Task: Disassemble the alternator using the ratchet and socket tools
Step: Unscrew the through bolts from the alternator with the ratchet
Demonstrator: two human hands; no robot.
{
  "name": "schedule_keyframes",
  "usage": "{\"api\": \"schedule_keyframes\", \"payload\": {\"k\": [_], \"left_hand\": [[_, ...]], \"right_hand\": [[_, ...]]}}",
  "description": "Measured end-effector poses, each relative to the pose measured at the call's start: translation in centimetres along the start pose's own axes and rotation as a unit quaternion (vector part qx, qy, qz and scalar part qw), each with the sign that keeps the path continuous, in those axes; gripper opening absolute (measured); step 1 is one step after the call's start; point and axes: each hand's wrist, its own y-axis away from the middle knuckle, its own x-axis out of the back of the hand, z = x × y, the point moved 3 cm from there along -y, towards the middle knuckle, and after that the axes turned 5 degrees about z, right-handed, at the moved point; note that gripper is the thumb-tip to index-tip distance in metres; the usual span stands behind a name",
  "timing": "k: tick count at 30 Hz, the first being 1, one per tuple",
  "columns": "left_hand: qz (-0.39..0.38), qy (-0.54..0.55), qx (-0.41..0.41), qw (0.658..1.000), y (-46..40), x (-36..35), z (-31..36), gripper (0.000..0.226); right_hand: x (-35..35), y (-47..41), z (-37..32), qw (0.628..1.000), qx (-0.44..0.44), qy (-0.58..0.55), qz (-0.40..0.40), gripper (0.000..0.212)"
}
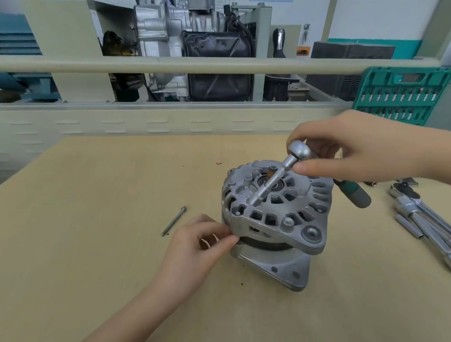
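Workshop bench (76, 239) carries the alternator (274, 218) between both hands: left hand (198, 253) pinches its housing edge, likely to steady it, while right hand (357, 152) grips the ratchet (299, 151), its socket extension (269, 185) angled onto a bolt, one removed bolt (173, 221) lying beyond the left hand.

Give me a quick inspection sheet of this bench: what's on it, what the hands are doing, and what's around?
Surface: tan wooden table, a few dark specks.
Job's things: alternator stands on its end; ratchet with an extension and socket tilts down onto its top housing.
Clutter: one long bolt lies loose left of the alternator; spare ratchet and extension bars lie at the right edge.
Grippers: right hand holds the ratchet head; left hand pinches the alternator's edge.
Cables: black wiring on the engine behind the rail, none seen on the table.
Surroundings: green tool case stands open; cutaway engine, wall posters.
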Motion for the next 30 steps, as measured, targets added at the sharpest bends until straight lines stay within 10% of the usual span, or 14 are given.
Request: {"api": "schedule_keyframes", "payload": {"k": [30], "left_hand": [[0.010, 0.024, -0.134, 0.991, -1.9, 2.7, 3.8, 0.014]], "right_hand": [[-3.5, -4.7, -4.6, 0.983, 0.135, 0.073, -0.099, 0.039]]}}
